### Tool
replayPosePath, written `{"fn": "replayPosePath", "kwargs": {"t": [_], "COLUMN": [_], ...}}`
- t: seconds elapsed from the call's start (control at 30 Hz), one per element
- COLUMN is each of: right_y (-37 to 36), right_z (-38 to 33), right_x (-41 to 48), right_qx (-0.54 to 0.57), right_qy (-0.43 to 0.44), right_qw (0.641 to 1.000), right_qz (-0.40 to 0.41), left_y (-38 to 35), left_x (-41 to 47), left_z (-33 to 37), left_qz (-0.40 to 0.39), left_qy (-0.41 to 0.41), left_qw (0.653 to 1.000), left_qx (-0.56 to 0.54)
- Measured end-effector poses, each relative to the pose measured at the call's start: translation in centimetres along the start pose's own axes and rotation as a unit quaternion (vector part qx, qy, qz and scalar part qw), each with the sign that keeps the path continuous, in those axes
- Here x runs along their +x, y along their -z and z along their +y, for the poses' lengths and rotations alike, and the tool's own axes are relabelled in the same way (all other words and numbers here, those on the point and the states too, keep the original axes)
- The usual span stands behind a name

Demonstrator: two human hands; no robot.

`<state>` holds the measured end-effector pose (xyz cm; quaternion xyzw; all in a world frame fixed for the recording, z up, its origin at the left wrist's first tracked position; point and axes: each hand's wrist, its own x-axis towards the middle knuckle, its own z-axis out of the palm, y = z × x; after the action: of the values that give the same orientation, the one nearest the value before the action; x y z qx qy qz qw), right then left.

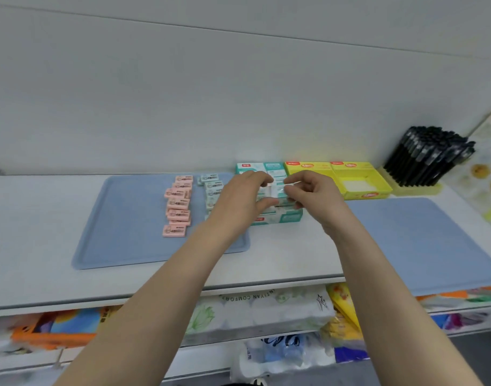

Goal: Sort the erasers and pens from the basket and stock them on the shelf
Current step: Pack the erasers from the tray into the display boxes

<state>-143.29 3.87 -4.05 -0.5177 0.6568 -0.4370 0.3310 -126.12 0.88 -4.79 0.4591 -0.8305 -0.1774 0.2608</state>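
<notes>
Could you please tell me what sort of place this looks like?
Probably a shop's stationery section: a white shelf with pink erasers lined up on a blue tray, black pens bunched in a yellow display box, and packaged goods stocked underneath.

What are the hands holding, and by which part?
What looks like a pale eraser, above the teal box: the left hand pinches its left end, the right hand its right end.

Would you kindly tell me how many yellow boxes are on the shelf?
2. One yellow box sits at the back of the shelf, right of the teal box, partly behind the right hand. The second adjoins it, left of the black pens. None seems hidden.
</notes>
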Motion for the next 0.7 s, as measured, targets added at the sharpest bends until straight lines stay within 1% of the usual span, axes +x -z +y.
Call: {"fn": "replayPosePath", "kwargs": {"t": [0.03,0.07,0.1,0.13,0.23,0.3,0.47,0.57,0.7], "right_y": [1.0,2.0,2.9,3.5,2.8,1.8,1.3,1.0,0.9], "right_z": [0.6,0.9,1.2,1.4,1.3,1.2,1.1,1.1,1.4], "right_x": [0.4,0.5,0.6,0.6,0.6,0.9,1.9,2.0,2.1], "right_qx": [-0.052,-0.109,-0.150,-0.169,-0.186,-0.227,-0.303,-0.316,-0.324], "right_qy": [0.001,0.002,0.000,-0.006,-0.008,0.010,0.041,0.046,0.047], "right_qw": [0.998,0.992,0.987,0.985,0.982,0.973,0.951,0.946,0.944], "right_qz": [0.039,0.061,0.058,0.035,-0.030,-0.047,-0.045,-0.053,-0.039], "left_y": [-0.4,-0.6,-0.8,-1.0,-1.3,-1.1,-1.2,-1.4,-1.7], "left_x": [0.0,-0.1,-0.2,-0.4,-0.5,-0.4,-0.3,-0.3,-0.1], "left_z": [-0.1,-0.4,-0.7,-1.0,-1.4,-1.6,-1.9,-2.0,-1.8], "left_qz": [-0.007,-0.020,-0.039,-0.059,-0.100,-0.103,-0.105,-0.106,-0.113], "left_qy": [0.004,0.006,0.006,0.003,-0.006,-0.002,-0.025,-0.030,-0.048], "left_qw": [1.000,0.999,0.998,0.996,0.991,0.990,0.988,0.987,0.982], "left_qx": [0.011,0.030,0.049,0.067,0.092,0.095,0.111,0.120,0.141]}}
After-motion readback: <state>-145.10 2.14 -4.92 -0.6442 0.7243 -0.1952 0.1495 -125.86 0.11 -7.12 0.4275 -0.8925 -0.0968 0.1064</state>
